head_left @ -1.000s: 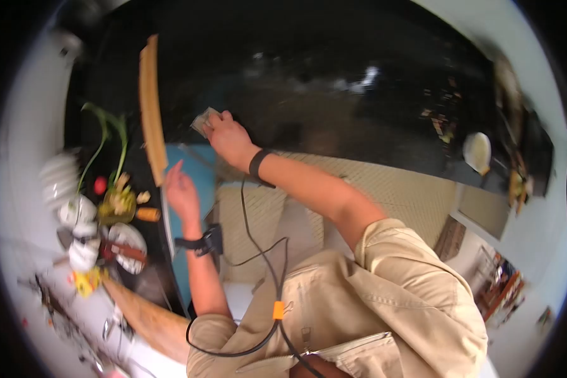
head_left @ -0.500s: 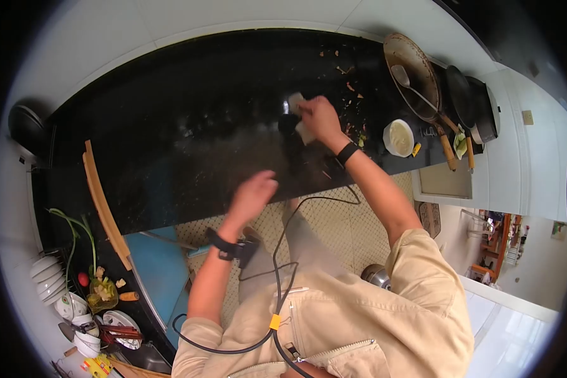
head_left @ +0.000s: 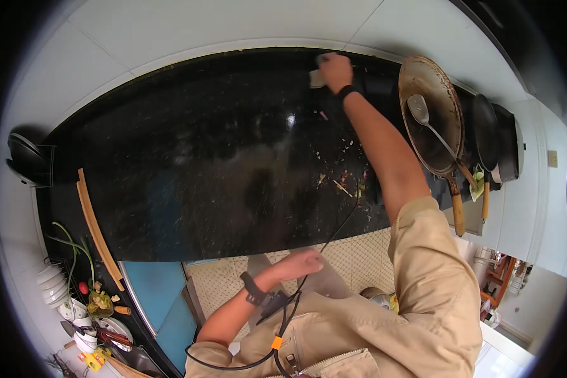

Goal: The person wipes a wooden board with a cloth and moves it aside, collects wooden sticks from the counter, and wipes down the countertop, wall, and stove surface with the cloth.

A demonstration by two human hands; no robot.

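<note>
My right hand [head_left: 337, 70] is stretched to the back of the black countertop [head_left: 220, 145], closed around a pale folded cloth [head_left: 317, 79] that lies against the surface. Part of the cloth is hidden by the fingers. My left hand [head_left: 299, 265] hangs in front of my body, off the counter's front edge, its fingers curled in with nothing seen in them. A black cable runs beside it. Small food scraps [head_left: 341, 183] are strewn on the counter below my right forearm, and a pinkish bit [head_left: 323, 116] lies nearer the cloth.
At the right stand a large worn wok [head_left: 416, 82] with a metal spatula [head_left: 419, 111] in it and several dark pans. Long wooden strips [head_left: 95, 227] lie at the left. Beyond them are stacked bowls [head_left: 51, 285], green stalks and other dishes.
My right hand has moved with the cloth to the back of the counter. My left hand has drawn back from over the counter toward my body. The view has shifted.
</note>
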